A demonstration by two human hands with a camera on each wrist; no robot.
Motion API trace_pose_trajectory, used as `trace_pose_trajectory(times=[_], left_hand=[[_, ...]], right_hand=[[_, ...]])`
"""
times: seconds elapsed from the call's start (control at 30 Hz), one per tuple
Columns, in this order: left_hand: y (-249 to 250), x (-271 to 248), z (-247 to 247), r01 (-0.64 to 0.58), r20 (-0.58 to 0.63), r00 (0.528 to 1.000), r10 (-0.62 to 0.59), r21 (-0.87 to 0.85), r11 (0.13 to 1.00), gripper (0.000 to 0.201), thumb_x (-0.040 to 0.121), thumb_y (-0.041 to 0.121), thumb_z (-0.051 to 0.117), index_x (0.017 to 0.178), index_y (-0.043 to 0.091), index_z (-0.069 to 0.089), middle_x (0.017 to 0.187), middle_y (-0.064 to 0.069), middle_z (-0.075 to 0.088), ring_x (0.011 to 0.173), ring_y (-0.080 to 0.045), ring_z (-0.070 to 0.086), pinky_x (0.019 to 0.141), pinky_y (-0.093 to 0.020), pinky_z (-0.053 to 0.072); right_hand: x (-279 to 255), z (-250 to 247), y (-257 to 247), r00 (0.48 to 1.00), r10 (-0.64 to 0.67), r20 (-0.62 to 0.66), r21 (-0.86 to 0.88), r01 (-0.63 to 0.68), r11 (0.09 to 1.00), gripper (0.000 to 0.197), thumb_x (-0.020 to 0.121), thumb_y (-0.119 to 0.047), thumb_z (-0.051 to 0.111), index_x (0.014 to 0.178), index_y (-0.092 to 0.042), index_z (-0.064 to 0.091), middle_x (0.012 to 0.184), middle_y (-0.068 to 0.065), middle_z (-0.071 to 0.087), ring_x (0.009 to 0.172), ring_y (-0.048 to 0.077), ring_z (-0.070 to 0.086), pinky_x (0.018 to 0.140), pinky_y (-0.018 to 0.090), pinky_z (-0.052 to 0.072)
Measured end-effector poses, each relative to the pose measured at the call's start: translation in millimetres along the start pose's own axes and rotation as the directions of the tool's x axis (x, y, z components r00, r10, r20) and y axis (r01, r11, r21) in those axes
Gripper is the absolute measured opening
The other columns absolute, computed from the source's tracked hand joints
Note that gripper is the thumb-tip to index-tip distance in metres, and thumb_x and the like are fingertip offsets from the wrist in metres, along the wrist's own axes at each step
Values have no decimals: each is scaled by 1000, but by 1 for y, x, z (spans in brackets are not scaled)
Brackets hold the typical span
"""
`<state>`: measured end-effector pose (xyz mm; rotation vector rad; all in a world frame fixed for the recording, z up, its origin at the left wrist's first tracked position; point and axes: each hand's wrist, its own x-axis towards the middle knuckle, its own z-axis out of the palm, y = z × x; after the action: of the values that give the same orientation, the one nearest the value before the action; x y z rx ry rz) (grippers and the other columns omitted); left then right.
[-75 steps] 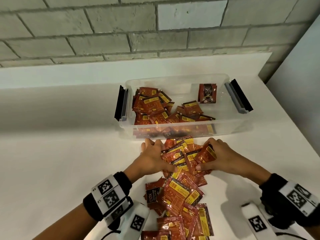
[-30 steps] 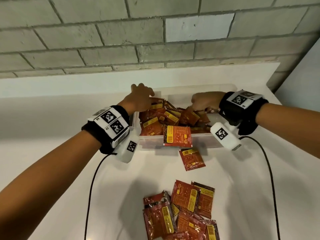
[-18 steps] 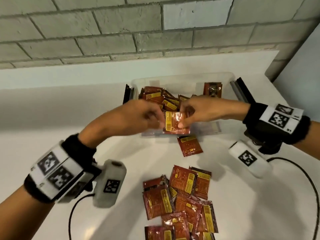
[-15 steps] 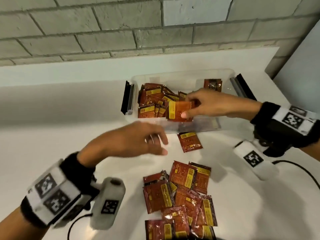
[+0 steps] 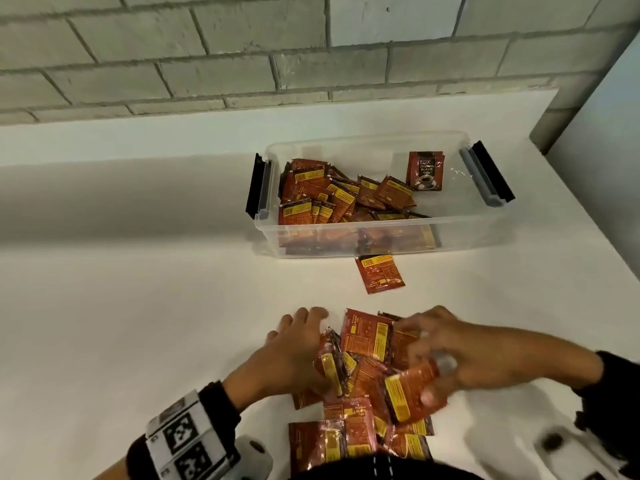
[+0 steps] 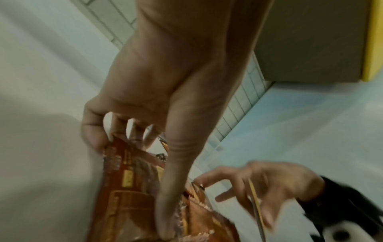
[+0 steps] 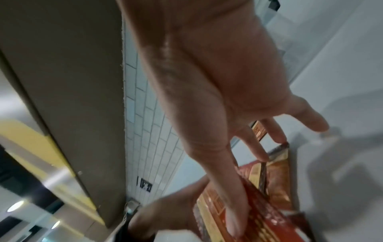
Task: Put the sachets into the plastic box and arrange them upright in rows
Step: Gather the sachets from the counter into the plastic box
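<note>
Red and yellow sachets (image 5: 366,341) lie in a loose pile on the white table near me. My left hand (image 5: 294,355) lies against the pile's left side. In the left wrist view its fingers (image 6: 93,131) curl over the far edge of some sachets (image 6: 128,180) while the thumb presses their near side. My right hand (image 5: 460,358) is blurred at the pile's right, thumb against a tilted sachet (image 5: 410,389). The clear plastic box (image 5: 450,221) stands beyond, with a jumble of sachets (image 5: 322,195) at its left and one upright sachet (image 5: 425,171) at the back right.
A single sachet (image 5: 379,273) lies flat just in front of the box. Black latches (image 5: 255,188) flank the box at both ends. A grey brick wall (image 5: 311,64) backs the table, and a pale panel (image 5: 606,133) rises at the right.
Both hands have come back from the box to the pile on the table. The sachet that the right hand held over the box is gone from it.
</note>
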<state>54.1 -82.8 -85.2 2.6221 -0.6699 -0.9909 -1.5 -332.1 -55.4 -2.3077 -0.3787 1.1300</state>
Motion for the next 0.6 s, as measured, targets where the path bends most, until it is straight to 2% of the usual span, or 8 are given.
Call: trace_pose_trajectory(times=[0.1,0.17,0.23,0.3,0.4,0.47,0.53,0.6], left_hand=[[2,3,-18,-58,84,995,58,3,998,52,76,34,76,118,14,53,111,1,52,99,-12,51,81,-21,48],[3,3,-36,-121,113,986,122,-13,993,38,83,29,70,114,11,57,107,-2,58,94,-16,58,74,-20,48],[4,0,-62,-133,88,986,143,-113,985,30,87,28,66,112,14,56,105,1,61,94,-15,61,76,-25,50],[7,-2,-95,-137,17,990,143,-196,971,29,90,30,62,114,22,49,101,8,60,92,-9,60,70,-22,51],[13,4,-147,-197,-164,974,159,-250,948,34,92,26,58,115,25,34,99,4,59,91,-11,59,71,-23,49],[17,19,-173,-187,-261,957,129,-213,959,31,96,24,51,116,23,27,97,-2,59,86,-15,59,68,-28,51],[21,40,-189,-113,-246,967,69,-168,979,29,100,23,44,121,20,25,98,-6,57,84,-17,57,66,-32,53],[24,62,-198,-43,-181,983,19,-130,991,37,100,21,43,131,17,23,110,-10,56,98,-23,59,81,-41,56]], right_hand=[[1,18,-9,998,-35,-51,-118,29,993,23,83,-48,64,99,-33,58,151,-24,2,139,5,-7,116,45,14],[6,24,-13,991,-28,-128,-187,3,982,31,82,-49,63,107,-33,52,152,-25,-11,139,7,-19,118,46,2],[10,25,-19,979,-17,-201,-212,-26,977,49,78,-51,67,117,-39,39,150,-24,-22,137,8,-27,117,47,-5],[13,23,-22,975,-2,-220,-203,-44,978,88,71,-55,71,137,-44,13,145,-24,-32,136,11,-32,116,49,-9],[18,13,-32,985,-15,-170,-138,-9,990,117,61,-65,73,137,-55,-16,142,-26,-38,136,14,-36,113,55,-13],[23,11,-36,992,-48,-113,-161,29,987,122,60,-65,75,135,-58,-21,144,-20,-42,133,20,-40,109,58,-18],[27,14,-41,999,-47,-16,-212,42,976,118,64,-61,74,139,-56,-17,146,-14,-41,132,26,-40,106,62,-18],[27,20,-47,997,-35,63,-276,51,960,103,71,-54,72,145,-49,0,150,-13,-35,136,30,-34,107,65,-12]])
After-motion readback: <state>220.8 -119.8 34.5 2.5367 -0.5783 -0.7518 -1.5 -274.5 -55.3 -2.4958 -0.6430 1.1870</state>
